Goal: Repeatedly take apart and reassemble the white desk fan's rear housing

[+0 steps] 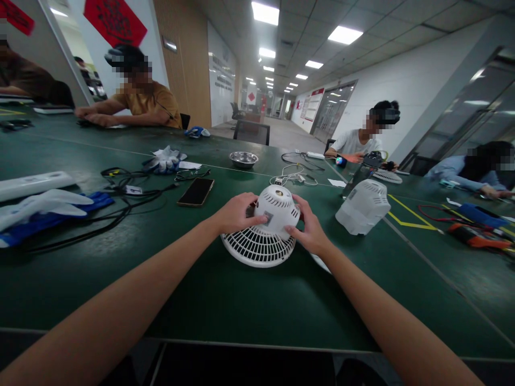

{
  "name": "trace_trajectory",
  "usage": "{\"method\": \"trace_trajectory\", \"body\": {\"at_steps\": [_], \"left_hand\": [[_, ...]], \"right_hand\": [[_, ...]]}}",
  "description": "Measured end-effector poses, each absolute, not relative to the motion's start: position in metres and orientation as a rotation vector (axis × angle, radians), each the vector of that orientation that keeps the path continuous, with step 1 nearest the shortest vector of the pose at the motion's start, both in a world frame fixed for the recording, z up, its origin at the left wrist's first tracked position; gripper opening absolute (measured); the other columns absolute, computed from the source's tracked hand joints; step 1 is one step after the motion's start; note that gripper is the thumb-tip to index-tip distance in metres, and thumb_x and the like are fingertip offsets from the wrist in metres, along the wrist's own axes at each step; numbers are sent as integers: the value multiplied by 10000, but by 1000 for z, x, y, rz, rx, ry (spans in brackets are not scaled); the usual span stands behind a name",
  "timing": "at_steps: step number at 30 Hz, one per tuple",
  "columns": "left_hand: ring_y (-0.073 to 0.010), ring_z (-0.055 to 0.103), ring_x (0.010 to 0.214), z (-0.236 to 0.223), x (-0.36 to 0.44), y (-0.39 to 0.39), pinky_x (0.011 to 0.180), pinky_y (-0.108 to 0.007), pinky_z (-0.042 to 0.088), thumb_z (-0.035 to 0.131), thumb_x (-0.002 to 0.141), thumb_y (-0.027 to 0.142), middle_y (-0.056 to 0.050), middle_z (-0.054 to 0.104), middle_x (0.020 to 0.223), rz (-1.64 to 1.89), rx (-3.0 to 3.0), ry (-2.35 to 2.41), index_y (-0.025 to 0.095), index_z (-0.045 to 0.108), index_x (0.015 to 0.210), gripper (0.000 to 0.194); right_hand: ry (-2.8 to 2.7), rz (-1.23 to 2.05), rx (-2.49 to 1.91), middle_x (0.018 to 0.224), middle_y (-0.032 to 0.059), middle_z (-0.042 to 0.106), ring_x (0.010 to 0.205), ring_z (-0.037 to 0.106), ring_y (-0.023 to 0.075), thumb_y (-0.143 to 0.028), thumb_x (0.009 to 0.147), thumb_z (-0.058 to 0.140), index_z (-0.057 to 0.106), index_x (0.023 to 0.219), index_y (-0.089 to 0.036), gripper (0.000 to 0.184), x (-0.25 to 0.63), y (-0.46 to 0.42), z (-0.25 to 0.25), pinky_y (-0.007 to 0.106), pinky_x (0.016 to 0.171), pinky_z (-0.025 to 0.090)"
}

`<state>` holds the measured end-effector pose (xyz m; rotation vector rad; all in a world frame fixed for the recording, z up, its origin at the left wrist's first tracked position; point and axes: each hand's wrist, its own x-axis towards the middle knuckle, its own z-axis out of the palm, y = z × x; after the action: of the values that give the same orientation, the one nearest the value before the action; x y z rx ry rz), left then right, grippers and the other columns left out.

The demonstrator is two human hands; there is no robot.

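Observation:
A white fan head [277, 206] with a domed, slotted motor cover sits on the green table, its round grille [259, 247] underneath. My left hand [239, 214] grips the dome from the left, thumb by a small grey label. On the other side my right hand [308, 228] curls around the dome, thumb on its front. Part of a white curved piece [321, 262] shows beneath my right forearm; the rest is hidden. To the right stands a white plastic housing [364, 208] with slots near its top.
A phone [196, 192], black cables [120, 209] and gloves [52, 206] lie to the left. Beyond the fan are a metal bowl [243, 159] and a white cable [295, 176]. An orange-black tool [477, 236] lies at right. Several people sit around the table.

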<state>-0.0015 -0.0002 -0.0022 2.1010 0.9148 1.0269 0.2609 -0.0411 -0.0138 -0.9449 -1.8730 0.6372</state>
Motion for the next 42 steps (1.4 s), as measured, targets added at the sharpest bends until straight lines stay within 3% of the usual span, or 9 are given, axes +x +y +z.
{"method": "trace_trajectory", "body": {"at_steps": [8,16,27,36,42], "left_hand": [[-341,544,1095,0,-3,3,972,-406,406,896,527,331,-129,655,1112,936,2031,865,197,759,975,487],[-306,580,1017,-5,-3,3,905,-391,441,848,642,406,-127,660,1101,951,2241,890,193,755,1038,459],[-341,538,1082,-2,-6,3,993,-436,386,876,597,406,-137,658,1117,926,2125,865,187,754,982,459],[-328,545,1078,-6,-8,9,945,-504,408,704,758,564,-151,609,1201,758,2524,880,157,641,1219,618],[-324,548,1062,-11,-8,11,914,-493,422,656,764,633,-144,610,1198,754,2566,938,192,595,1266,671]], "right_hand": [[-1879,614,-994,1256,54,662,1038,644,295,-378,726,828,540,1400,-328,735,262,-44,-10,514,970,519],[-1916,523,-1019,1194,42,690,997,646,289,-378,741,817,544,1409,-340,722,264,-40,-12,540,989,502],[-1953,410,-1087,1128,35,703,874,647,260,-427,762,793,528,1423,-339,718,261,-43,-9,499,919,530],[-2103,259,-1078,1294,103,653,993,666,304,-513,793,734,408,1502,-269,818,264,-38,-13,519,889,553],[-2097,345,-1102,1312,107,647,1007,680,309,-496,817,720,345,1523,-290,825,257,-42,-11,497,834,583]]}}
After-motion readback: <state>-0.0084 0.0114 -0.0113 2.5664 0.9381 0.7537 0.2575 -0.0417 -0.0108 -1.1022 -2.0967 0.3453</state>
